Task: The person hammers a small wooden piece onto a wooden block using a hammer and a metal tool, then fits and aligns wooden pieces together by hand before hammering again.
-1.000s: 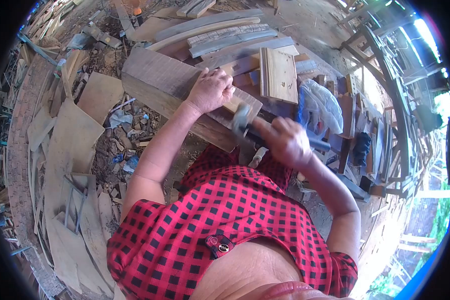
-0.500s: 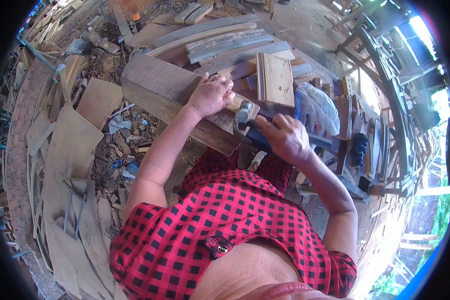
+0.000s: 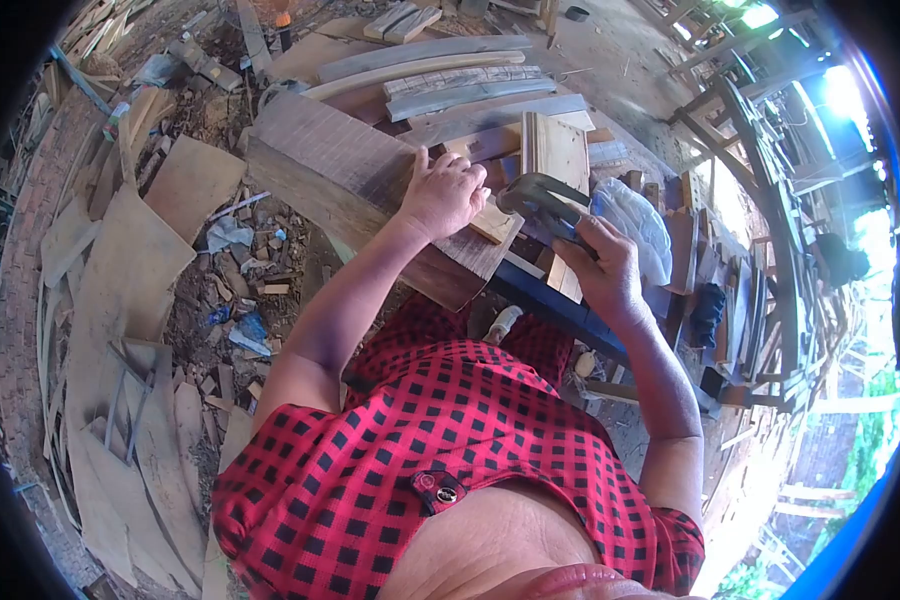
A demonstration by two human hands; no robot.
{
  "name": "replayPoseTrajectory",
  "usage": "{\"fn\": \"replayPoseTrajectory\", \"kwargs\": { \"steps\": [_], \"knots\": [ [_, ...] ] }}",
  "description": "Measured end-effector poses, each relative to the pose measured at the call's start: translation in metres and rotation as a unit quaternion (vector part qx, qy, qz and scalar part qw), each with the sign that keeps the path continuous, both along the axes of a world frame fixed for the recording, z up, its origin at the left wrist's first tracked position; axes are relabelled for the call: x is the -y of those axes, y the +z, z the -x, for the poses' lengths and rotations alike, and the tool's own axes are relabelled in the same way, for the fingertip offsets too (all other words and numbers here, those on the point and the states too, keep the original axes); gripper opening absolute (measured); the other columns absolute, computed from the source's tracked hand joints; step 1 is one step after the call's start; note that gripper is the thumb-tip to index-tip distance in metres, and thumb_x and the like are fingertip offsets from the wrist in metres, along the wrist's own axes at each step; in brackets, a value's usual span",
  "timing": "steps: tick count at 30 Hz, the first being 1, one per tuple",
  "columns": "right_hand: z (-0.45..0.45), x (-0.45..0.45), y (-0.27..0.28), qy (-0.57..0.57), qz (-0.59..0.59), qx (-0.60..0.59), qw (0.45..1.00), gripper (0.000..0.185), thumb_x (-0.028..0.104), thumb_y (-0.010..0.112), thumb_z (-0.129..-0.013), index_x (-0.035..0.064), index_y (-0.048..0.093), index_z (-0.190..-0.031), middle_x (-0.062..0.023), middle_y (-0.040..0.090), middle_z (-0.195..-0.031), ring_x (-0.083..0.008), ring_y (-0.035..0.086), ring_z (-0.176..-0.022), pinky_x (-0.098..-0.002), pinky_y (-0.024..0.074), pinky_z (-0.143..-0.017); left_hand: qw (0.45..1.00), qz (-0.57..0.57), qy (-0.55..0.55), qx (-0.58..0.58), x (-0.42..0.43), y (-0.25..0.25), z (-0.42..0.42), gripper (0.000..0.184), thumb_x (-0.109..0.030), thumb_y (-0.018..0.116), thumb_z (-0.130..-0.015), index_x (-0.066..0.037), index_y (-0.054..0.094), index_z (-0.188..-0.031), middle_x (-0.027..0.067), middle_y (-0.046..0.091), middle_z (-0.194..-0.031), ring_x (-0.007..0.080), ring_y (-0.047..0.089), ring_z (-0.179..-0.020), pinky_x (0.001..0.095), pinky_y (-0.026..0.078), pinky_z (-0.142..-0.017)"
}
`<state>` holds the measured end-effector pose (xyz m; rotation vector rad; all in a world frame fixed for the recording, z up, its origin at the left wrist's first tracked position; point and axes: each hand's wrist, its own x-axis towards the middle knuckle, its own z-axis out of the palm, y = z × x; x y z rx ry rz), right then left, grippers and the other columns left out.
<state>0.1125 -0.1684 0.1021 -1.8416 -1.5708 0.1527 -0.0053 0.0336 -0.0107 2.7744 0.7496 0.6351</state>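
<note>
My left hand [image 3: 445,197] is closed around a small light wooden piece [image 3: 494,223], pressing it on top of a thick wooden beam [image 3: 320,135]. One end of the piece shows beyond my fingers; the rest is hidden under the hand. In my right hand [image 3: 608,265] is a claw hammer [image 3: 538,188], gripped by its handle, which the fingers mostly hide. Its dark metal head hangs just right of the small piece, apparently apart from it. Behind the hammer stands a pale wooden block [image 3: 560,150] with grooved edges.
Curved wooden slats [image 3: 430,58] lie beyond the beam. A clear plastic bag [image 3: 635,230] sits to the right, near a dark cloth-like bundle [image 3: 708,312]. Plywood sheets [image 3: 140,270] and wood scraps [image 3: 235,270] cover the ground at left. Timber framing [image 3: 770,160] stands at far right.
The hammer head has moved up and right, away from the small wooden piece, and has turned. My right hand has shifted slightly right. My left hand still holds the piece on the beam.
</note>
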Motion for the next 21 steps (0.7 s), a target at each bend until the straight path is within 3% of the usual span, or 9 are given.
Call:
{"fn": "replayPoseTrajectory", "kwargs": {
  "steps": [5, 7, 9, 13, 15, 19, 21],
  "knots": [
    [0.014, -0.002, 0.008, 0.01, 0.018, 0.006, 1.0, 0.039, 0.01, 0.07, -0.079, 0.0072, 0.063, -0.117, -0.0122, 0.06, -0.078, -0.0246, 0.065, -0.072, -0.0349, 0.0501, -0.065, 0.998, 0.005, -0.036, -0.059, -0.005, 0.008, 0.001, 0.016, -0.026, 0.051, -0.092, -0.012, 0.055, -0.098, 0.0032, 0.061, -0.1, 0.0207, 0.053, -0.113, 0.0574, 0.025, -0.107],
    [0.007, -0.001, -0.005, 0.007, 0.061, 0.126, 0.99, 0.037, 0.011, 0.07, -0.079, 0.0106, 0.065, -0.115, -0.0107, 0.058, -0.075, -0.0271, 0.063, -0.068, -0.038, 0.0501, -0.061, 0.997, 0.009, -0.041, -0.059, -0.006, 0.008, 0.001, 0.017, -0.026, 0.05, -0.092, -0.012, 0.055, -0.099, 0.0033, 0.061, -0.101, 0.0209, 0.054, -0.113, 0.0572, 0.025, -0.107],
    [0.002, -0.002, -0.005, 0.005, 0.037, 0.133, 0.99, 0.033, 0.013, 0.069, -0.079, 0.0122, 0.066, -0.112, -0.0102, 0.058, -0.074, -0.0289, 0.062, -0.065, -0.0397, 0.0497, -0.059, 0.997, 0.016, -0.044, -0.054, -0.005, 0.008, 0.0, 0.018, -0.026, 0.049, -0.093, -0.011, 0.055, -0.1, 0.0035, 0.061, -0.102, 0.0212, 0.054, -0.113, 0.0569, 0.025, -0.107],
    [0.007, -0.001, 0.016, -0.026, 0.045, 0.102, 0.993, 0.036, 0.011, 0.07, -0.078, 0.0111, 0.066, -0.113, -0.0107, 0.059, -0.075, -0.0275, 0.062, -0.065, -0.0381, 0.0485, -0.059, 0.996, -0.002, -0.051, -0.067, -0.006, 0.014, 0.002, 0.019, -0.026, 0.05, -0.091, -0.011, 0.055, -0.103, 0.0044, 0.061, -0.103, 0.022, 0.055, -0.112, 0.0563, 0.025, -0.108],
    [0.013, 0.002, 0.018, 0.002, -0.004, 0.052, 0.999, 0.038, 0.007, 0.071, -0.076, 0.0096, 0.066, -0.114, -0.0108, 0.058, -0.075, -0.0261, 0.061, -0.064, -0.036, 0.0479, -0.06, 0.996, 0.008, -0.054, -0.072, -0.004, 0.012, 0.003, 0.019, -0.025, 0.05, -0.092, -0.011, 0.055, -0.104, 0.0047, 0.061, -0.104, 0.0223, 0.055, -0.111, 0.0557, 0.026, -0.107],
    [0.019, 0.007, 0.014, 0.028, -0.013, 0.058, 0.998, 0.04, 0.005, 0.071, -0.076, 0.0078, 0.065, -0.115, -0.0111, 0.06, -0.078, -0.0244, 0.06, -0.064, -0.0331, 0.048, -0.06, 0.997, 0.029, -0.066, -0.015, -0.008, 0.002, 0.004, 0.02, -0.025, 0.054, -0.091, -0.01, 0.058, -0.104, 0.0052, 0.061, -0.104, 0.0231, 0.056, -0.11, 0.0504, 0.028, -0.105],
    [0.01, 0.01, 0.0, 0.0, -0.022, 0.03, 0.999, 0.039, 0.004, 0.069, -0.078, 0.0046, 0.064, -0.117, -0.0063, 0.063, -0.085, -0.0184, 0.061, -0.066, -0.03, 0.0482, -0.06, 0.997, 0.041, -0.068, 0.019, -0.014, 0.002, 0.007, 0.021, -0.025, 0.056, -0.09, -0.01, 0.059, -0.104, 0.0052, 0.061, -0.105, 0.0232, 0.056, -0.109, 0.0483, 0.029, -0.105]
  ]
}}
